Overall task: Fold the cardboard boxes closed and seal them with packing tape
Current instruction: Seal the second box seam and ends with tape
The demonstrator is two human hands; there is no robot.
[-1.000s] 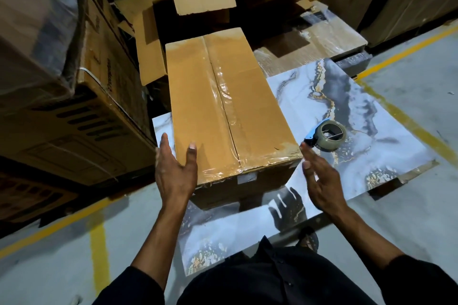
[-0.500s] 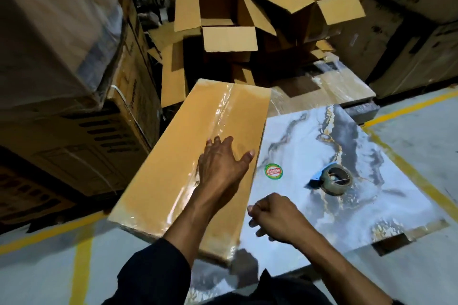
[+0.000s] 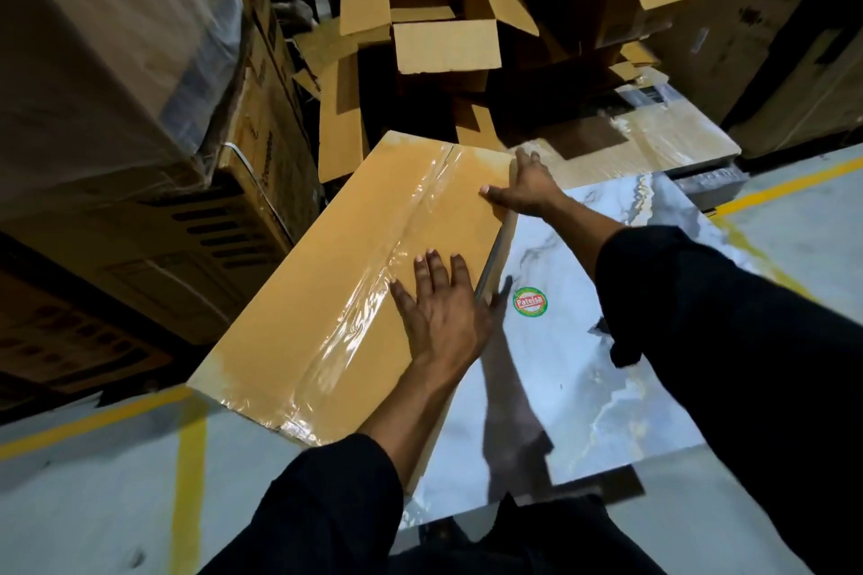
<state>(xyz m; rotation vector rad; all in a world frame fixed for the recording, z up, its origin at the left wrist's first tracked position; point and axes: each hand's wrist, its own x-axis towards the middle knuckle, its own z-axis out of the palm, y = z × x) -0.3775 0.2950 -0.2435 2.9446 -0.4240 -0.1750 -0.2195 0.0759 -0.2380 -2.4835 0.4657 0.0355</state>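
Clearly, from the head view, the sealing of this one carton looks finished and the step in hand is shifting it off the work surface. The taped box [image 3: 355, 289] is long and flat, its flaps shut, with a strip of clear tape [image 3: 397, 238] running down the centre seam and wrinkling over the near end. It sits skewed, its right edge over the marbled slab [image 3: 607, 388] and its left part hanging out past the slab above the grey floor [image 3: 84, 504] with its yellow lines. The left hand [image 3: 443, 313] lies flat on the top face near the right edge, fingers straight and a little spread, pressing rather than grasping. The right hand [image 3: 527, 187] reaches to the far right corner, thumb laid on the top face and fingers bent over the edge, holding that corner. Behind, two open boxes [image 3: 443, 14] stand with flaps up, not yet folded, beside stacked cartons [image 3: 140, 154] on the left. A round green sticker [image 3: 531, 302] shows on the slab; no tape dispenser is visible here. By my reckoning the next move calls for sliding or lifting the sealed carton aside with both hands, minding its overhang, then fetching an open box and finding the tape.
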